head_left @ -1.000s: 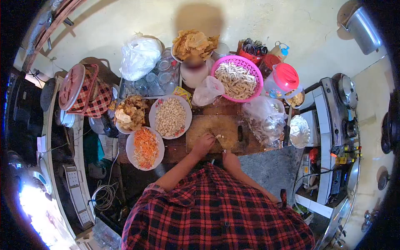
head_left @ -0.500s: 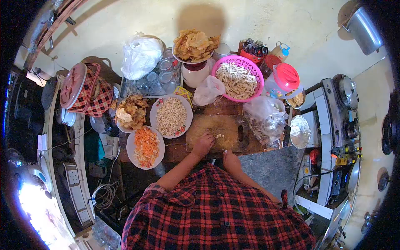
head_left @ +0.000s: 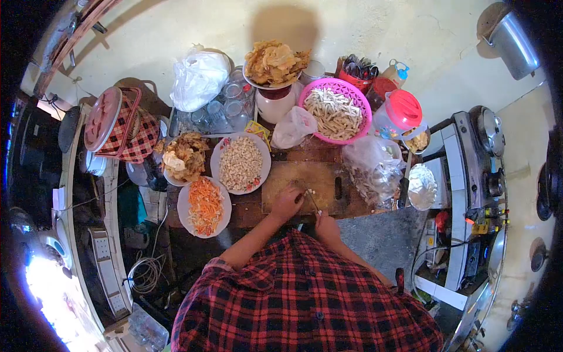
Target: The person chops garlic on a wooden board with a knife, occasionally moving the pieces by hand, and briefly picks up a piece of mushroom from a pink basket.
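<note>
My right hand (head_left: 327,227) is closed round the handle of a knife (head_left: 314,202) at the near edge of the wooden cutting board (head_left: 287,171). Its thin blade points up and left across the board, close to the fingertips of my left hand (head_left: 288,202). Those fingers are curled and pressed together on the board; what they hold is hidden. A small pale piece (head_left: 311,192) shows by the blade tip. Just beyond lies a plate of pale diced pieces (head_left: 240,164). Pale sticks (head_left: 334,114) fill the pink basket (head_left: 365,101) at the back.
Shredded orange and pale vegetables (head_left: 205,205) lie on a plate at left, near a plate of fried food (head_left: 185,157). More fried food (head_left: 275,61) stands high at the back. A plastic bag (head_left: 375,167) and a foil-like round (head_left: 422,186) are at right, with a stove (head_left: 469,155) beyond.
The knife blade has swung up into view across the board beside my left fingers. The pale pieces there are now mostly covered. Both hands stay in nearly the same place.
</note>
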{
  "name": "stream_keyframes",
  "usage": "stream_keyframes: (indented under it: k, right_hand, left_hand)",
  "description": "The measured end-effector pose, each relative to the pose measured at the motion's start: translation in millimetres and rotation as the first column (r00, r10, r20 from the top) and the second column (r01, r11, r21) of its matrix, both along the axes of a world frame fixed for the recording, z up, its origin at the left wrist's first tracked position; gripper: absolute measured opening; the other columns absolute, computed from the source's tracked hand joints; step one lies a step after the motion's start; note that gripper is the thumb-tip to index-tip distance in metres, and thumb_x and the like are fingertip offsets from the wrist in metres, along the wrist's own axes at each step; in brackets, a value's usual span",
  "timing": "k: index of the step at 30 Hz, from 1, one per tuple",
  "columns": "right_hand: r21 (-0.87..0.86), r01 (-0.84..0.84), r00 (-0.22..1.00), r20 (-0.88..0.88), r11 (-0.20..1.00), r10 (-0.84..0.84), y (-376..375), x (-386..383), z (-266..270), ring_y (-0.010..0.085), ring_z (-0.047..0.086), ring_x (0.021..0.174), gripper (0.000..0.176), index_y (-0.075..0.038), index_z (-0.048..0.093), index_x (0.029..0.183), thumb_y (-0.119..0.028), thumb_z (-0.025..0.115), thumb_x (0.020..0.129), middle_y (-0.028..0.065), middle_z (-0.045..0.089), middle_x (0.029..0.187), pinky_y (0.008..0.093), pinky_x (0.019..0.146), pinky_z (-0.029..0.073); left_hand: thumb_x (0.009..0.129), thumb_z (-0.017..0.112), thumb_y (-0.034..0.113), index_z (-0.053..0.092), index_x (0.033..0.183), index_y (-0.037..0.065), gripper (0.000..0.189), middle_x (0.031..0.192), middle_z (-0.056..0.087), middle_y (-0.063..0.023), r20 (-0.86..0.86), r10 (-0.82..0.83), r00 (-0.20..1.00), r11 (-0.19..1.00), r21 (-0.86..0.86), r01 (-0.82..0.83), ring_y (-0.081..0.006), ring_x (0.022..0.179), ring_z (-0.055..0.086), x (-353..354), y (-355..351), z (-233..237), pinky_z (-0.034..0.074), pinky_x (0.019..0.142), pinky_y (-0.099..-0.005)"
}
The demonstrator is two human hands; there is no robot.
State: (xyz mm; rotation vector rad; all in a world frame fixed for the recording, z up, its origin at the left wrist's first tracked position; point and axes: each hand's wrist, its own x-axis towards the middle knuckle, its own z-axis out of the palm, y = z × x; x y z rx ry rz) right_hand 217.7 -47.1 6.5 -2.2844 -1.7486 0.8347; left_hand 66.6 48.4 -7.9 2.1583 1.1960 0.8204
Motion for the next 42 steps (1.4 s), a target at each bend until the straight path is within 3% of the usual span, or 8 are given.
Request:
stream_keyframes:
  k: [2, 4, 10, 20, 23, 32, 38, 42]
  right_hand:
    - [0.019, 0.018, 0.999, 0.043, 1.000, -0.019, 0.9, 0.7, 0.4, 0.0417, 0.059, 0.064, 0.034, 0.004, 0.045, 0.093, -0.030, 0.041, 0.089, 0.0248, 0.059, 0.067, 0.0512, 0.057, 0.047]
    - [-0.050, 0.022, 1.000, 0.019, 0.999, -0.021, 3.2, 1.7, 4.1, 0.0422, 0.059, 0.065, 0.034, 0.003, 0.045, 0.093, -0.030, 0.040, 0.090, 0.0254, 0.059, 0.069, 0.0518, 0.058, 0.047]
    - [-0.059, -0.017, 1.000, 0.011, 0.998, 0.017, 2.5, -1.0, 8.2, 0.0421, 0.059, 0.067, 0.034, 0.003, 0.045, 0.093, -0.030, 0.038, 0.090, 0.0263, 0.059, 0.071, 0.0520, 0.060, 0.046]
    - [-0.060, -0.017, 1.000, -0.015, 0.998, 0.016, 1.7, -1.9, 4.8, 0.0443, 0.058, 0.066, 0.032, 0.003, 0.045, 0.092, -0.029, 0.040, 0.090, 0.0271, 0.058, 0.068, 0.0521, 0.058, 0.046]
    - [-0.110, -0.064, 0.998, -0.023, 0.992, 0.062, 3.1, -2.1, 14.8, 0.0429, 0.059, 0.067, 0.035, 0.004, 0.043, 0.100, -0.029, 0.038, 0.090, 0.0275, 0.059, 0.071, 0.0524, 0.060, 0.046]
    - [-0.037, -0.042, 0.997, -0.059, 0.998, 0.040, 11.7, -6.6, 6.6, 0.0438, 0.058, 0.067, 0.030, 0.002, 0.047, 0.090, -0.028, 0.042, 0.088, 0.0271, 0.058, 0.069, 0.0527, 0.060, 0.046]
    - [-0.024, -0.035, 0.999, -0.024, 0.999, 0.034, 9.3, 4.1, 19.0, 0.0442, 0.057, 0.066, 0.030, 0.000, 0.047, 0.090, -0.029, 0.042, 0.088, 0.0261, 0.058, 0.068, 0.0533, 0.058, 0.045]
    - [0.106, 0.008, 0.980, -0.196, 0.994, 0.013, 2.2, 25.9, 21.5, 0.0444, 0.055, 0.063, 0.026, 0.000, 0.046, 0.087, -0.026, 0.043, 0.088, 0.0254, 0.056, 0.065, 0.0532, 0.054, 0.041]
  left_hand:
    - [0.071, 0.061, 0.015, 0.061, 0.085, 0.004, 0.018, 0.088, 0.061, -0.0129, 0.006, 0.003, 1.000, 0.999, -0.045, -0.003, -0.0293, 0.089, 0.056, 0.3, 1.0, 2.6, 0.042, 0.088, -0.0386]
    - [0.072, 0.061, 0.017, 0.061, 0.084, 0.005, 0.017, 0.085, 0.060, -0.0126, 0.014, -0.028, 1.000, 0.997, 0.074, 0.027, -0.0294, 0.088, 0.056, 0.3, 2.7, 2.5, 0.044, 0.084, -0.0387]
    - [0.072, 0.062, 0.016, 0.059, 0.083, 0.005, 0.016, 0.083, 0.059, -0.0129, -0.020, 0.022, 1.000, 0.997, 0.071, -0.021, -0.0303, 0.083, 0.056, -0.2, -1.7, 4.3, 0.046, 0.075, -0.0389]
    - [0.071, 0.062, 0.011, 0.061, 0.085, 0.003, 0.015, 0.089, 0.059, -0.0126, 0.037, -0.013, 0.999, 0.998, 0.061, 0.011, -0.0308, 0.084, 0.056, -6.1, -1.8, -4.2, 0.047, 0.074, -0.0376]
    - [0.070, 0.062, 0.010, 0.061, 0.082, 0.003, 0.014, 0.087, 0.060, -0.0122, 0.036, -0.012, 0.999, 1.000, 0.021, 0.011, -0.0298, 0.084, 0.057, -6.0, -1.5, -6.1, 0.047, 0.075, -0.0371]
    - [0.068, 0.064, 0.010, 0.061, 0.076, 0.003, 0.010, 0.084, 0.061, -0.0108, 0.113, -0.067, 0.991, 0.986, 0.159, 0.049, -0.0288, 0.077, 0.058, -5.4, 3.3, -8.5, 0.048, 0.070, -0.0356]
    - [0.069, 0.063, 0.010, 0.060, 0.077, 0.004, 0.011, 0.082, 0.060, -0.0112, -0.018, -0.019, 1.000, 0.999, 0.050, 0.020, -0.0300, 0.076, 0.057, -0.2, 1.9, -7.9, 0.047, 0.070, -0.0357]
    - [0.070, 0.063, 0.010, 0.058, 0.081, 0.004, 0.014, 0.083, 0.059, -0.0118, 0.012, -0.104, 0.995, 0.990, 0.093, 0.102, -0.0300, 0.081, 0.056, 14.7, 14.1, -2.2, 0.046, 0.074, -0.0352]
